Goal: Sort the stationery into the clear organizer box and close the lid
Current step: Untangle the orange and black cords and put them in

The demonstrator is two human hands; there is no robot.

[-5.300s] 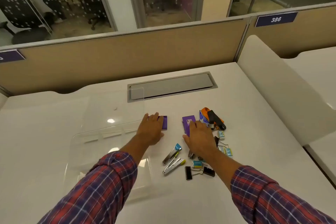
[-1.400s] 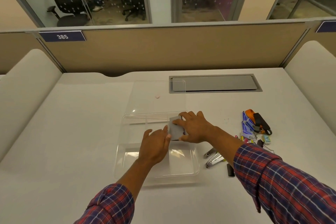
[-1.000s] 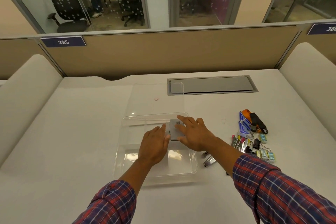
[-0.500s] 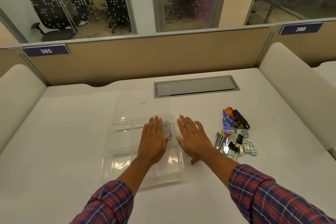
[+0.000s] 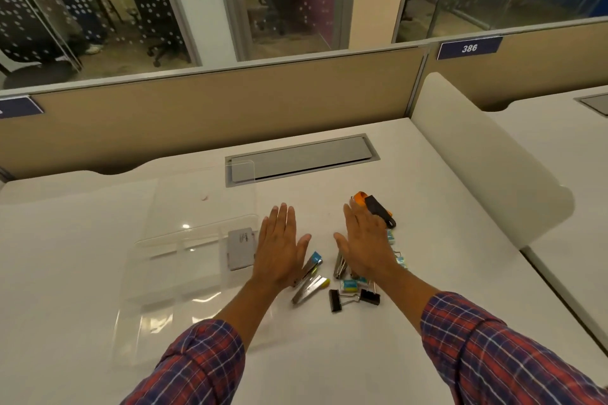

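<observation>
The clear organizer box (image 5: 171, 273) lies open on the white desk, its lid (image 5: 204, 194) folded back flat behind it. A flat grey pack (image 5: 241, 248) rests in the box's far right compartment. My left hand (image 5: 279, 248) hovers flat and empty just right of the box. My right hand (image 5: 362, 245) is spread flat over the loose pile, holding nothing. Two small staplers (image 5: 309, 283) lie between my wrists, with black binder clips (image 5: 353, 298) in front. An orange and black stapler (image 5: 378, 209) sits beyond my right fingers. Small blue staple boxes (image 5: 350, 284) lie partly hidden under my right hand.
A grey cable hatch (image 5: 302, 159) is set into the desk behind the lid. A tan partition (image 5: 214, 112) closes the far edge. A white rounded divider (image 5: 487, 161) borders the desk on the right.
Both hands have let go of the grey pack, which stays in the box, and shifted right. My right hand went from the box's edge to above the stationery pile.
</observation>
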